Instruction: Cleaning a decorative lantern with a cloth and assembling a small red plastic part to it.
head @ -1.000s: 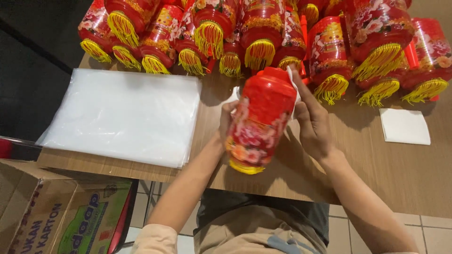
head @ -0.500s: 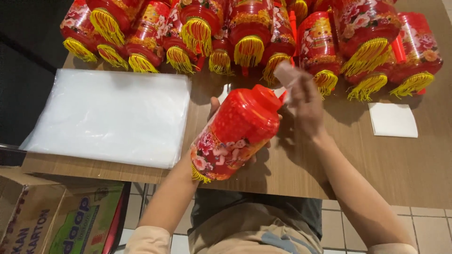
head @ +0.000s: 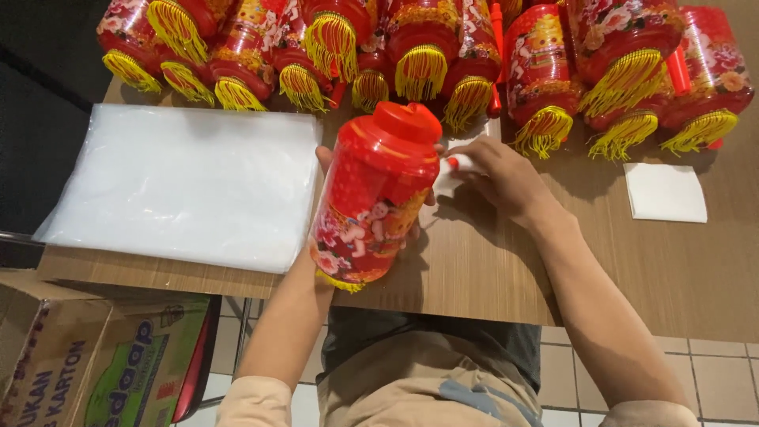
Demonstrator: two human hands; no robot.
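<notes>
Wooden tabletop point(head: 490, 269) fills the view, with pale floor tiles showing below its near edge. Along the far side lies a row of red lanterns point(head: 545, 71) with yellow tassels and flower prints, crowded against one another. On the left of the table rests a flat stack of clear plastic bags point(head: 182, 186), rectangular and milky white. A small white paper square point(head: 664, 192) lies on the right, near the tassels.

At the middle, the left hand point(head: 328, 162) grips a red lantern point(head: 371, 198) from behind, fingers wrapped round its body; it is held tilted just above the table, red cap pointing away, yellow fringe at its near end. The right hand point(head: 502, 178) rests on the table just beside the cap, fingers curled over a small white and red piece point(head: 458, 164); whether they pinch it I cannot tell.

Below the table on the left stand cardboard boxes point(head: 87, 364), brown with green and white printed panels.
</notes>
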